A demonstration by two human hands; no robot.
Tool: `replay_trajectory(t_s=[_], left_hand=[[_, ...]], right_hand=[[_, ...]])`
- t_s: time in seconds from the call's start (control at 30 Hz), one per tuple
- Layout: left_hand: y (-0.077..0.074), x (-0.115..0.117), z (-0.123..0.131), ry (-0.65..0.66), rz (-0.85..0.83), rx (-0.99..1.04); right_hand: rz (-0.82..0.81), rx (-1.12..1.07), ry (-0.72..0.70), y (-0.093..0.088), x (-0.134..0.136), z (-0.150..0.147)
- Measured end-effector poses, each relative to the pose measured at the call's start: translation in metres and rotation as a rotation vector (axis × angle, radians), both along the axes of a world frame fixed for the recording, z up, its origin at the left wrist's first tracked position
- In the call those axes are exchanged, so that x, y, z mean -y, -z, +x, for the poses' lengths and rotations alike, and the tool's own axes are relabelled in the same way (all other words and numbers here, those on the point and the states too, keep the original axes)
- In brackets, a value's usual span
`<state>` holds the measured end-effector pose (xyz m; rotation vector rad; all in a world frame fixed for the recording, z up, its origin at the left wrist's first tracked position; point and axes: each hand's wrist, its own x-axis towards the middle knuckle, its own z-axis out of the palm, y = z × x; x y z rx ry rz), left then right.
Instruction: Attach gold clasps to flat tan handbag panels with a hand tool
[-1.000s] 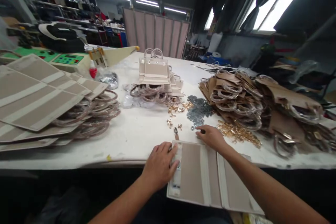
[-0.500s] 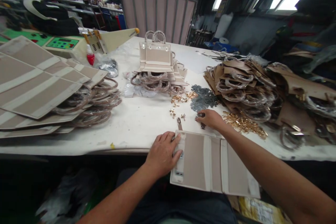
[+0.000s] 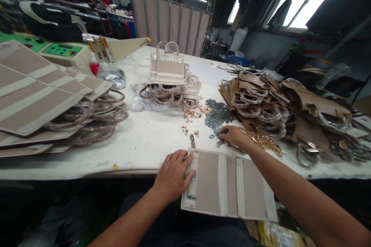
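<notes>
A flat beige bag panel (image 3: 214, 185) with white stripes lies over the near table edge. My left hand (image 3: 174, 175) rests on its left end, fingers spread and pressing flat. My right hand (image 3: 233, 136) reaches past the panel's far edge into a scatter of small dark metal pieces (image 3: 217, 117), fingertips pinched together on the table; what they hold is too small to make out. A small metal tool (image 3: 192, 140) lies just beyond the panel. Gold fittings (image 3: 262, 142) lie right of my right hand.
Stacked beige panels with ring handles (image 3: 58, 112) fill the left of the white table (image 3: 145, 142). Finished small bags (image 3: 169, 73) stand at the middle back. A heap of brown panels (image 3: 278, 104) lies at the right. A green control box (image 3: 62, 51) sits far left.
My right hand has moved from the panel's far edge out to the dark metal pieces. The left hand has stayed on the panel. The head camera shifted slightly.
</notes>
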<state>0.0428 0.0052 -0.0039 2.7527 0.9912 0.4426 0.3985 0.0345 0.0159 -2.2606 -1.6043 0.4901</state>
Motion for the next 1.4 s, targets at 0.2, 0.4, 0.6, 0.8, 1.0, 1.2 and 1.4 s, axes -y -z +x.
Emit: replay_trajectory(t_s=[0.2,0.4,0.6,0.8,1.0,1.2,1.4], left_hand=[[0.003,-0.001,0.001,0.000,0.026,0.020],[0.005,-0.003,0.002,0.002,0.060,0.037],[0.004,-0.003,0.002,0.005,0.057,0.033],[0.002,-0.003,0.002,-0.002,0.039,0.020],[0.002,-0.001,0.001,0.001,0.025,0.020],[0.001,-0.001,0.001,-0.002,0.018,0.017],[0.001,0.000,0.001,-0.002,0.015,0.018]], right_hand=[[0.078,0.041,0.013,-0.014,0.000,0.015],[-0.071,0.068,-0.179,-0.030,0.025,0.032],[-0.084,0.121,-0.198,-0.018,0.043,0.024],[-0.041,0.164,-0.197,-0.005,0.031,0.002],[-0.050,0.165,-0.194,-0.002,0.026,0.001],[-0.052,0.173,-0.177,-0.006,0.026,-0.004],[-0.105,0.166,-0.195,-0.010,0.020,-0.004]])
